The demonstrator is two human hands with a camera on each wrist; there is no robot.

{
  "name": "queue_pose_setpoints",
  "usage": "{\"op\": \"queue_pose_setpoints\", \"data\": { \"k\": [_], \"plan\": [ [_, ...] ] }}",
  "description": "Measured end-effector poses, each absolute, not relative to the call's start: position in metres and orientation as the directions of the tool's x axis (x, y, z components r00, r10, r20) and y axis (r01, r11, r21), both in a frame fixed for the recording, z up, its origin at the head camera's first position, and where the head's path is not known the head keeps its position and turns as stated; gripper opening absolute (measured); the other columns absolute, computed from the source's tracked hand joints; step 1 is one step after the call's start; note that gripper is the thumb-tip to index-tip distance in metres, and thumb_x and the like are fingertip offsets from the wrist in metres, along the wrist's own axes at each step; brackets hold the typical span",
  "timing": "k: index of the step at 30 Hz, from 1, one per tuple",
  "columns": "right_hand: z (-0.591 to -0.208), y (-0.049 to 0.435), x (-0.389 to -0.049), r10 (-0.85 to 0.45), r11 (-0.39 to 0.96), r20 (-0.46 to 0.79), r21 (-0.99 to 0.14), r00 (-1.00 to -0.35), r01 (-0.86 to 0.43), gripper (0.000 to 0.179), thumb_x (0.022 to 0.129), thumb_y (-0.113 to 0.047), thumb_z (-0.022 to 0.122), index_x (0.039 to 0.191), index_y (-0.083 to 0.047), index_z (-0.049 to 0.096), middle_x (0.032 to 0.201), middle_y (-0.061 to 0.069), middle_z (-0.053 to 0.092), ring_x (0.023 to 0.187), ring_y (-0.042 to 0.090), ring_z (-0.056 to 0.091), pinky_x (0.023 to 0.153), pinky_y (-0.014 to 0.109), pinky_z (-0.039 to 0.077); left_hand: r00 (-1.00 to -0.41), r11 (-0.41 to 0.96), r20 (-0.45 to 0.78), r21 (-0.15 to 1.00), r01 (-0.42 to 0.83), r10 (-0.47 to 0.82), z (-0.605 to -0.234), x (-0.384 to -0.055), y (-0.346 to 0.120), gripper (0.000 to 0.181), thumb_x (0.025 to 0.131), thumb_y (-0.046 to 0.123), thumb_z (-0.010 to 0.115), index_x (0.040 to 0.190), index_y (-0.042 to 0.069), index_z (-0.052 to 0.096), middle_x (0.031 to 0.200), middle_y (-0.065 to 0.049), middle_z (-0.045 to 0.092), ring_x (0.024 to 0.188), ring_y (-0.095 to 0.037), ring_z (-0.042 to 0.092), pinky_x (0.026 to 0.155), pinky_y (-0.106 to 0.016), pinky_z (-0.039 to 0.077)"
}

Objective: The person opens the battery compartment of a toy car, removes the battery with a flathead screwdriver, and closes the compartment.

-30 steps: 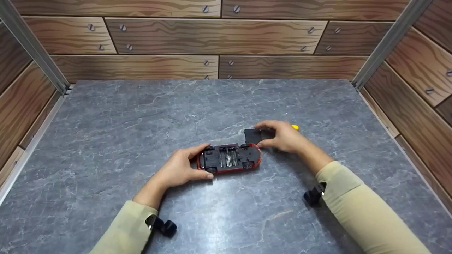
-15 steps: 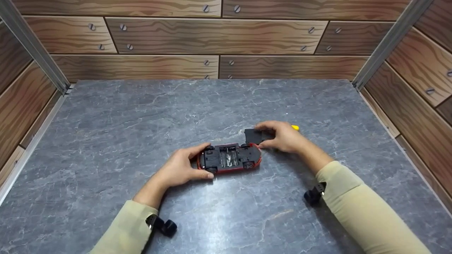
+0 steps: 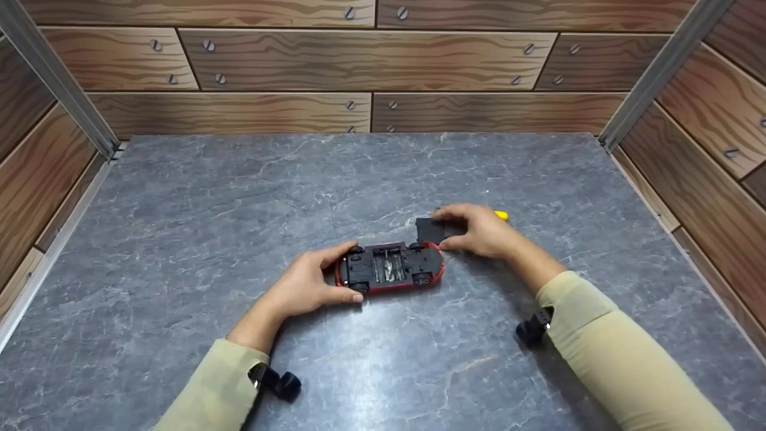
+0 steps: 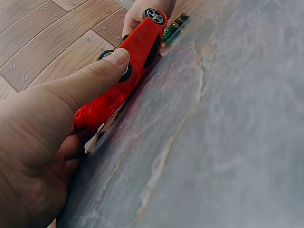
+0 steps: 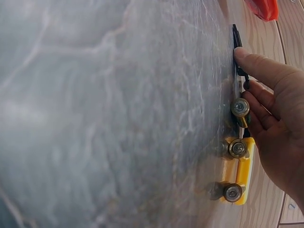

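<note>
A red toy car (image 3: pixel 392 269) lies wheels up on the grey marbled table, its black underside showing an open rectangular compartment. My left hand (image 3: pixel 302 284) grips its left end, thumb along the near side and fingers on the far side. In the left wrist view, the thumb presses beside a wheel of the red car (image 4: pixel 137 57). Just beyond the car's right end, my right hand (image 3: pixel 488 233) holds a flat black cover (image 3: pixel 429 230) between thumb and fingers. The right wrist view shows the thumb on the black cover's edge (image 5: pixel 236 38). The palm hides part of the cover.
Several batteries (image 5: pixel 232 192) lie by the right hand, mostly hidden from the head view. A yellow object (image 5: pixel 246 166) lies behind them; its tip (image 3: pixel 501 215) shows past the right hand. Wood-patterned walls (image 3: pixel 371 63) enclose the table's back and sides.
</note>
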State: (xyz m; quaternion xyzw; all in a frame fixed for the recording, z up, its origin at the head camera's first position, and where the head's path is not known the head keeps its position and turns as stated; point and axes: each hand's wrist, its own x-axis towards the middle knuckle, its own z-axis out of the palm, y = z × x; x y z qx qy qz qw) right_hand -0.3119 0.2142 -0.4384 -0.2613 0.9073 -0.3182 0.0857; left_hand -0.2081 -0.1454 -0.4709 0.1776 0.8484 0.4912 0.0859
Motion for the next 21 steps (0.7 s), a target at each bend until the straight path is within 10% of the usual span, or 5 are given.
{"op": "queue_pose_setpoints", "data": {
  "k": [21],
  "plan": [
    [-0.419, 0.217, -0.304, -0.444, 0.565, 0.105, -0.738, -0.890, -0.369, 0.055, 0.084, -0.005, 0.089, 0.135, -0.003, 0.069, 0.128, 0.018, 0.071, 0.114, 0.036, 0.070, 0.102, 0.049, 0.056, -0.916, 0.433, 0.046, 0.871, 0.232, 0.398, -0.474, -0.210, -0.146, 0.103, 0.073, 0.034, 0.099, 0.160, 0.012, 0.048, 0.154, -0.010, 0.058, 0.136, -0.027, 0.058, 0.123, -0.048, 0.034]
  ]
}}
